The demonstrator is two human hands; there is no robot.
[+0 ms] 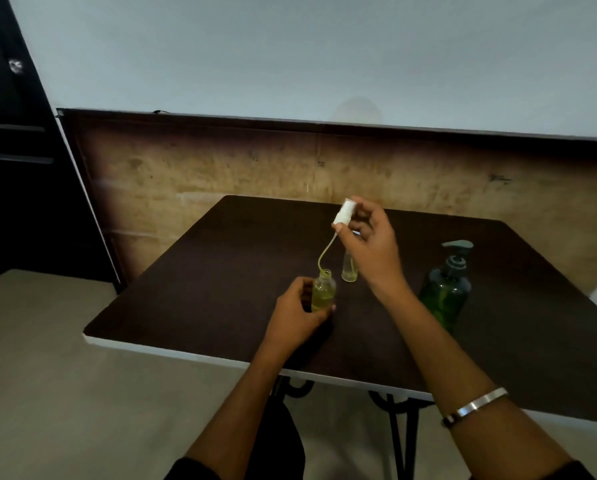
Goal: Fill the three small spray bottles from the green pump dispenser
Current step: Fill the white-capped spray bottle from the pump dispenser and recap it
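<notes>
1. Dark brown surface (193, 299) with a pale front edge fills the middle of the room, a worn tan panel (221, 174) behind it and a plain light wall (290, 46) above that.
2. Left hand (299, 311) is down on the surface, fingers (319, 315) curled round the lower half of a small clear bottle (323, 291), gripping it upright.
3. That bottle is open at the neck and holds yellow-green liquid to well over half its height.
4. Right hand (368, 237) is raised above and a little behind it, fingertips pinching a white spray cap (344, 211), tilted, with the top leaning away from the person.
5. From the cap a thin dip tube (325, 252) curves down, yellowish along its length, and its lower end is right at the mouth of the held bottle; whether it is inside I cannot tell.
6. Just behind, partly hidden by the right hand, a second small bottle (349, 270) stands upright with a little pale yellow liquid at the bottom.
7. Over to the right, well apart from both small bottles, stands the green pump dispenser (446, 292), its grey-green pump head (458, 245) pointing left.
8. A metal bangle (475, 405) sits on the right forearm.
9. Black curved legs (399, 420) show below the front edge, over a pale floor (65, 393).
</notes>
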